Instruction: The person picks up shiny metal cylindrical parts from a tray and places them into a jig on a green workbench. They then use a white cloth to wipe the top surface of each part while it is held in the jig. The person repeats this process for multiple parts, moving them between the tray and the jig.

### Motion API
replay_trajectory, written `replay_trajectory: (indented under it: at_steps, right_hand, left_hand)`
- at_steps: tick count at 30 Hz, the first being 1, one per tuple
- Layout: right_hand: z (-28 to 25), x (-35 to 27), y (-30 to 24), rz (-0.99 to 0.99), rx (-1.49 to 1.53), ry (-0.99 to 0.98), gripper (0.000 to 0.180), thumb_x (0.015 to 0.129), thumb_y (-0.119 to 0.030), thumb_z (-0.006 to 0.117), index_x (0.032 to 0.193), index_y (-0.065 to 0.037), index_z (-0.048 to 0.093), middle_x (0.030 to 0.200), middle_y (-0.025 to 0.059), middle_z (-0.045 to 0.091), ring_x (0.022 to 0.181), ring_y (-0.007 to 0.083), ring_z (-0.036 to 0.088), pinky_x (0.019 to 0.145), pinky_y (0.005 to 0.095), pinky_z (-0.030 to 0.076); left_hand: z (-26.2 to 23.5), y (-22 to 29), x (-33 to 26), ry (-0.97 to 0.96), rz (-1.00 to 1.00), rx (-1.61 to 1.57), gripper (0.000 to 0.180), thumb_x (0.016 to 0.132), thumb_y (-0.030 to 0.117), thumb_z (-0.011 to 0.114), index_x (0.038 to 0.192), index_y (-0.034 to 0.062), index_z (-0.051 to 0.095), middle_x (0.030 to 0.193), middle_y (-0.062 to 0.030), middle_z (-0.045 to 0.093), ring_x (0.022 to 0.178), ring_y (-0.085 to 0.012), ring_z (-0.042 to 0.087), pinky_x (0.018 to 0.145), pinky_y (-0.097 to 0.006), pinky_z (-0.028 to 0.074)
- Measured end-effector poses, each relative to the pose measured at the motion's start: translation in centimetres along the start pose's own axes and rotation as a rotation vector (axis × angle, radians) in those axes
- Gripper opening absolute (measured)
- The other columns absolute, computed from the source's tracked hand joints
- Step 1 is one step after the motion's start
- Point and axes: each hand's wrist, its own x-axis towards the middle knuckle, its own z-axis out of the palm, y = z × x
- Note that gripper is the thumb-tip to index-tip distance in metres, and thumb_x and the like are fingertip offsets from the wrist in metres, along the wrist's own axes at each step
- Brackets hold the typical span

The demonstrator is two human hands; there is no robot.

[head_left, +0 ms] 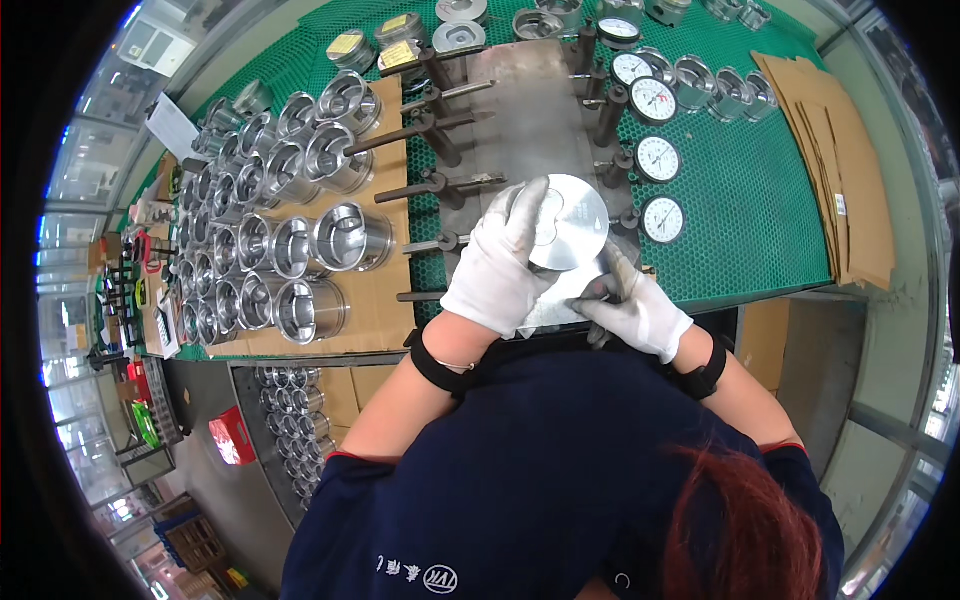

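Note:
A piston (pixel 577 222) with a flat, shiny round crown sits between my hands at the near end of a grey steel plate (pixel 540 110). My left hand (pixel 503 258), in a white glove, is closed around the piston's left side, fingers lying along the crown's edge. My right hand (pixel 637 308), gloved with grey-stained fingertips, grips it at the lower right with curled fingers. The piston's underside is hidden. Dial gauges (pixel 661 220) with white faces stand just right of the plate, and dark posts with rods (pixel 440 185) line its left side.
Many open-ended pistons (pixel 352 237) stand in rows on cardboard (pixel 385 310) to the left. More pistons (pixel 695 82) stand on the green mat (pixel 750 220) at the back right. Folded cardboard sheets (pixel 835 170) lie at the right edge. Pistons (pixel 295 420) also fill a lower shelf.

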Motion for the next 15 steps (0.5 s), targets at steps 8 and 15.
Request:
replay_trajectory:
  at_steps: [8, 15]
  right_hand:
    - [-0.10, 0.06, -0.47, 0.027, 0.045, -0.005, 0.103, 0.088, -0.012, 0.072, 0.161, 0.004, 0.002, 0.098, 0.0100, 0.065, 0.089, 0.0132, 0.062, 0.081, 0.0259, 0.052]
    - [-0.02, 0.29, -0.03, -0.006, -0.003, 0.017, 0.103, 0.087, -0.014, 0.074, 0.161, 0.006, 0.004, 0.095, 0.0084, 0.065, 0.086, 0.0130, 0.062, 0.078, 0.0255, 0.052]
  left_hand:
    - [0.21, 0.09, -0.05, 0.008, -0.049, 0.012, 0.108, 0.061, 0.014, 0.091, 0.154, 0.0093, 0.036, 0.141, -0.0235, 0.049, 0.131, -0.0430, 0.049, 0.109, -0.047, 0.045]
    - [0.42, 0.19, -0.10, -0.007, -0.083, 0.011, 0.108, 0.062, 0.016, 0.090, 0.154, 0.0086, 0.035, 0.143, -0.0240, 0.048, 0.133, -0.0437, 0.047, 0.111, -0.048, 0.043]
